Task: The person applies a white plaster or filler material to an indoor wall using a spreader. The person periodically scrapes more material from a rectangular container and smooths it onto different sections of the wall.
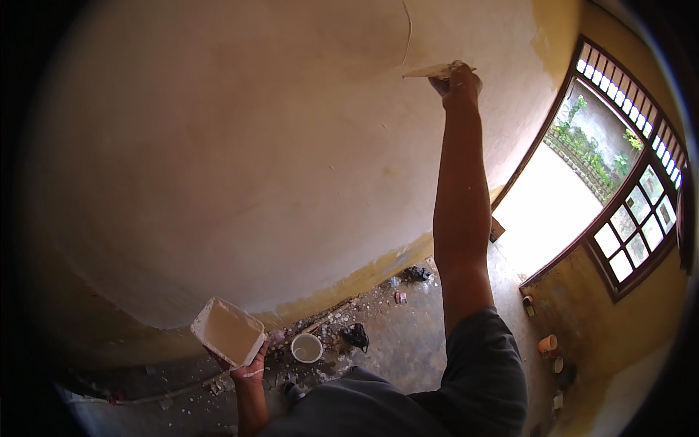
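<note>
My left hand (253,369) grips a rectangular whitish tub (239,314) from below and its right side, low at the left. Pale filler coats the inside of the tub. White smears show on my left wrist. High up, my right arm reaches to the wall (291,146), and my right hand (460,84) is closed around a broad, flat putty knife (428,71). The blade points left and lies close to or against the wall; exact contact cannot be told. A thin raised line of filler (408,33) runs above the blade.
On the littered floor (408,339) stand a white bucket (306,348) and a black plastic bag (356,336). A small red packet (400,298) and another dark bag (418,273) lie by the wall's foot. An open doorway (561,197) and a paned window (637,226) are at right, near several small pots (547,344).
</note>
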Action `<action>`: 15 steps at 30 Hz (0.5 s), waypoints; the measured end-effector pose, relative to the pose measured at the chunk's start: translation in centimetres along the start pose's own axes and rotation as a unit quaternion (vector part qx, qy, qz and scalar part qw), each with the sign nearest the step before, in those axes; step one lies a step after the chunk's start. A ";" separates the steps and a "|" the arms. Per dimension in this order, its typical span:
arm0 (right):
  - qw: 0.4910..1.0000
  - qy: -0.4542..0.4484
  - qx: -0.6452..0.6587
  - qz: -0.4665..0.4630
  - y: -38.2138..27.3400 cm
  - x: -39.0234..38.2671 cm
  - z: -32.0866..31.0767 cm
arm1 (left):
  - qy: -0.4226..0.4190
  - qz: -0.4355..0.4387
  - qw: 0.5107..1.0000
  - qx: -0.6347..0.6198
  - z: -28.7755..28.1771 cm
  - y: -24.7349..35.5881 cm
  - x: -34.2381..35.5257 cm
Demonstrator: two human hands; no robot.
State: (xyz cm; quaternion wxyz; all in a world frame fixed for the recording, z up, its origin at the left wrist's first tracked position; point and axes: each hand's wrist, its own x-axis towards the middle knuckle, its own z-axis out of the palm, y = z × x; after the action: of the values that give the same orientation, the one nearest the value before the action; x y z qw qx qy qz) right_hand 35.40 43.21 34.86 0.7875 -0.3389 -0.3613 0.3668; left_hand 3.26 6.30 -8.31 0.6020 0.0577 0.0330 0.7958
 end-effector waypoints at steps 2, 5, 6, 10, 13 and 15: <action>0.996 0.028 -0.071 0.034 2.8 0.5 -0.1 | -0.007 -0.011 1.000 0.003 0.1 -0.3 0.0; 0.981 0.042 -0.183 -0.040 3.3 -1.6 3.8 | 0.028 -0.001 1.000 -0.010 -0.2 0.2 -0.1; 0.977 0.040 -0.204 -0.052 2.6 -1.5 5.1 | 0.022 -0.001 1.000 -0.007 -0.5 0.4 0.0; 0.983 -0.023 -0.149 -0.108 -0.6 -1.2 9.3 | 0.013 0.012 1.000 -0.024 -3.8 0.8 0.1; 0.982 -0.007 -0.169 -0.080 -3.7 -1.6 13.2 | 0.021 0.042 0.999 0.000 -5.2 0.7 0.6; 0.994 -0.052 -0.073 -0.060 -4.5 0.5 15.0 | 0.004 0.043 0.999 -0.005 -6.0 1.3 0.8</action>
State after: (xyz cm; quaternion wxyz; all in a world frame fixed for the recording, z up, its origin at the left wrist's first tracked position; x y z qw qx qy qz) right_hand 24.91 45.36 46.28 0.7616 -0.3534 -0.4470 0.3086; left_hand 0.98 6.79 -14.01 0.5674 0.0530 0.0292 0.8212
